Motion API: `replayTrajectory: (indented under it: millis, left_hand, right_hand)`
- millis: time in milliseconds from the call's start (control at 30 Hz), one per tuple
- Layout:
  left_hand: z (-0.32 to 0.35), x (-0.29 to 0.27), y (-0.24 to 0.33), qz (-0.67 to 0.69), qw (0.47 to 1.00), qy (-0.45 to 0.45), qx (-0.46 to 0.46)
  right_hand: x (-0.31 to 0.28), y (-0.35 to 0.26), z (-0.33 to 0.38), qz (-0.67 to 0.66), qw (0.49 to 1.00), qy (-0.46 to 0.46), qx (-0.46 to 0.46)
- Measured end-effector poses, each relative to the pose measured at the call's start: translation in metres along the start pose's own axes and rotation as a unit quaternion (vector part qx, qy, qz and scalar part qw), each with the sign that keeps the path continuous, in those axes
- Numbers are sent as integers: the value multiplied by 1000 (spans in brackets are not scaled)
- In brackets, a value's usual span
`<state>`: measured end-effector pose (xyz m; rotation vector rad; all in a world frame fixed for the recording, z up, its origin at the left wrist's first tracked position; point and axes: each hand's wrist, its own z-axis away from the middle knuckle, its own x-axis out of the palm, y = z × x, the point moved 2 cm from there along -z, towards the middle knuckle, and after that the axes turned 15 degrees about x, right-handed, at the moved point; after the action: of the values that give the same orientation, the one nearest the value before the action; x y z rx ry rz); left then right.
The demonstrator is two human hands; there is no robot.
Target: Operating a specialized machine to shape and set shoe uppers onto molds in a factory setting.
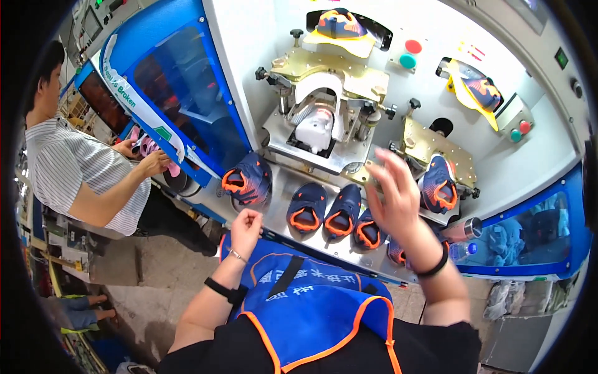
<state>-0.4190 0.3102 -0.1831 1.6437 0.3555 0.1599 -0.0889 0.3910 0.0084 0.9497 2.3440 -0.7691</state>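
My left hand (247,230) is curled closed in front of the metal ledge, with nothing visible in it. Just beyond it a navy shoe (250,179) with orange lining sits on a round support at the ledge's left end. My right hand (395,194) is raised over the ledge, slightly blurred, its fingers apart and holding nothing. Below and left of it stand navy-and-orange shoes in a row: a left one (307,209), a middle one (342,214) and a partly hidden one (367,232). Another shoe (439,185) is mounted at the right station, just right of my right hand.
A metal clamping press (321,128) with a white form fills the machine's middle. Two shoe uppers with yellow edging, one upper (342,30) and another (483,92), hang on the back wall. A bottle (462,250) stands at right. A person (93,168) handles pink pieces at left.
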Motion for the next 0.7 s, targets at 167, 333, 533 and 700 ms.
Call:
replayTrajectory:
  millis: [167,333,533,700]
  left_hand:
    - [6,-21,31,20,995,-85,-50]
    - [4,-48,68,70,967,-217,-116]
    - [-31,-56,85,109,944,-296,-91]
    - [-68,-14,94,256,915,-294,-105]
  right_hand:
    - [75,27,-190,374,918,40,-125]
    - [108,46,-296,138,988,1,72]
    - [124,4,-230,115,991,0,70]
    - [137,-68,-78,83,996,-8,44]
